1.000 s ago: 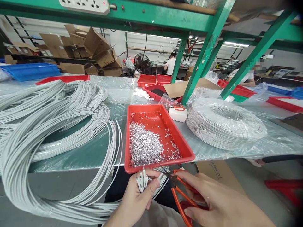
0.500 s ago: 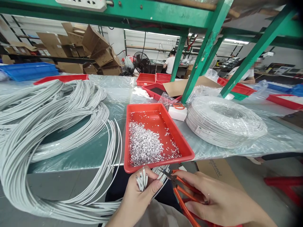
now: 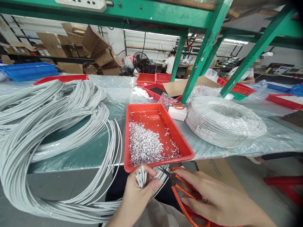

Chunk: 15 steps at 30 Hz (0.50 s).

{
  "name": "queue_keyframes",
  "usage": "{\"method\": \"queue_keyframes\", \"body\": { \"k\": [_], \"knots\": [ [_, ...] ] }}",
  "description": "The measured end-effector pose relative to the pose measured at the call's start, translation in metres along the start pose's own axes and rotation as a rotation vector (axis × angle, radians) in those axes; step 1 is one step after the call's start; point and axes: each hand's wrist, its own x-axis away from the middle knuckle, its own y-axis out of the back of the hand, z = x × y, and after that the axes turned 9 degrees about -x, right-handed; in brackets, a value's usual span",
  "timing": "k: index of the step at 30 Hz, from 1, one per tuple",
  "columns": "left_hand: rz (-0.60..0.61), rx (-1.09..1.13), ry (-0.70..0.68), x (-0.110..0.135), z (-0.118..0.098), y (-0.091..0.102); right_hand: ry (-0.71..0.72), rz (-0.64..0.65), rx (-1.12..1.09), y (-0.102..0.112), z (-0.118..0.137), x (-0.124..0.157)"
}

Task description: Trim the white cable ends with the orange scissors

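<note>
My left hand (image 3: 141, 190) is closed around a bundle of white cables (image 3: 141, 177), their cut ends poking up above the fingers. Wrapped in my right hand (image 3: 204, 195) are orange-handled scissors (image 3: 183, 201), whose dark blades reach left to the cables just beyond my left thumb. Whether the blades touch a cable is too small to tell. Right in front of both hands is a red tray (image 3: 187, 151) holding a heap of small shiny silver pieces (image 3: 145, 143). Large loops of white cable (image 3: 21, 176) hang over the table edge on the left.
A plastic-wrapped cable coil (image 3: 226, 123) lies on the right of the table. Beside the tray is a small white box (image 3: 177, 113) with orange-handled scissors on it. Green posts (image 3: 203, 50) rise behind. Red bins (image 3: 146, 79) and a white glove (image 3: 142, 92) lie farther back. Two people sit beyond.
My right hand and the scissors have shifted slightly left, and the handles sit a little farther apart. My left hand has barely moved with the cables.
</note>
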Motion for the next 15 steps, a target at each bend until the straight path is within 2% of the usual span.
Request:
{"method": "queue_keyframes", "body": {
  "k": [2,6,11,15],
  "knots": [
    [-0.012,0.022,0.023,0.000,-0.003,0.000,0.008,-0.004,0.005,-0.001,0.000,-0.001],
    [0.082,0.045,0.046,-0.003,-0.001,0.004,0.026,0.015,0.006,0.007,0.003,-0.005],
    [0.190,0.137,0.076,-0.004,0.007,0.009,0.006,0.324,0.118,0.022,0.010,-0.008],
    [0.167,0.129,0.062,-0.003,0.007,0.008,-0.055,0.373,0.186,0.023,0.017,-0.013]
  ]
}}
